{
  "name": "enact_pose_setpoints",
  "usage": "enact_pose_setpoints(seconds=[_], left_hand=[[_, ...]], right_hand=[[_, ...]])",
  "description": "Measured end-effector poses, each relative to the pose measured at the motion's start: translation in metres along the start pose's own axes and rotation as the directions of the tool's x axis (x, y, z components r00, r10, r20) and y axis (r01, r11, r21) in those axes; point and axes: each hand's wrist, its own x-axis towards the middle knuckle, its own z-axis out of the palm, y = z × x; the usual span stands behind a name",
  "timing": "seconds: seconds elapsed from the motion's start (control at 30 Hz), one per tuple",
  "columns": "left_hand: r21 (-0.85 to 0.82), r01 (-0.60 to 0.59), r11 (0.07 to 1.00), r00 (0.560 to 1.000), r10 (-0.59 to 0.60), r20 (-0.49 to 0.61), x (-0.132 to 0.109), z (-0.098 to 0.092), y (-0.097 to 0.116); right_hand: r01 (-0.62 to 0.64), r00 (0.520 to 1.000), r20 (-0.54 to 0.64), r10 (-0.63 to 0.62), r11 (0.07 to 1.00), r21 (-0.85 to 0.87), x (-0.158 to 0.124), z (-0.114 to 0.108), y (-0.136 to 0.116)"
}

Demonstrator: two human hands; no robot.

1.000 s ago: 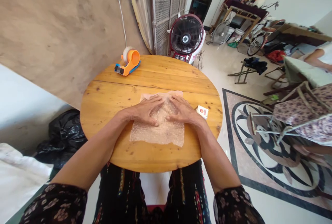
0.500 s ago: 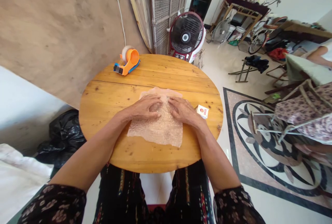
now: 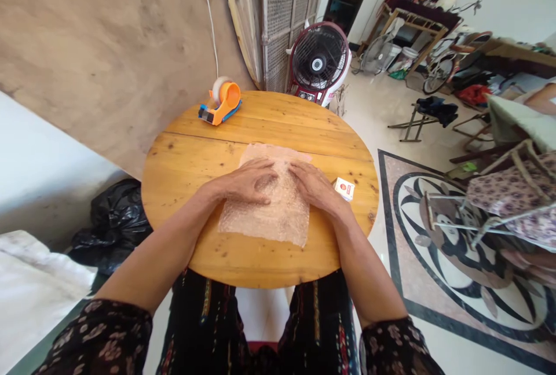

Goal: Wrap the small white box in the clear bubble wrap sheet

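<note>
A sheet of clear bubble wrap (image 3: 264,221) lies flat on the round wooden table (image 3: 243,262) in front of me. My left hand (image 3: 249,181) rests on its left side, fingers stretched out and thumb apart. On the right side of the sheet lies my right hand (image 3: 313,185), its fingers extended and pressed to the plastic. Neither hand grips anything. Just beyond my right wrist stands a small white box (image 3: 344,188) with a red mark. An orange tape dispenser (image 3: 226,103) with a roll of tape sits at the far left of the tabletop.
A dark red fan (image 3: 318,62) stands behind the table. Black plastic bags (image 3: 117,219) lie at the left by the wall. To the right are a folding stool (image 3: 414,120), a patterned chair (image 3: 499,190) and part of another person's arm (image 3: 541,100).
The view has shifted slightly, so the table and things on it appear a little further right. Both hands stay flat on the bubble wrap, the right fingers a little closer together.
</note>
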Motion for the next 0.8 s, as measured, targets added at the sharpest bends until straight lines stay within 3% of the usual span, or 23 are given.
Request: enact_pose_setpoints(seconds=[0.23,0.57,0.8], left_hand=[[-0.001,0.020,1.000,0.999,-0.020,0.029,0.001,0.000,0.000],[0.026,0.067,0.997,0.994,-0.069,0.086,0.002,-0.002,0.001],[0.003,0.041,0.999,0.997,-0.041,0.068,0.001,-0.001,-0.002]], right_hand=[[0.020,1.000,-0.013,-0.020,1.000,0.013,-0.001,-0.002,-0.002],[-0.020,0.988,0.156,0.016,1.000,0.021,-0.001,-0.002,0.002],[-0.051,0.982,0.184,0.036,0.996,0.075,-0.002,-0.010,-0.002]])
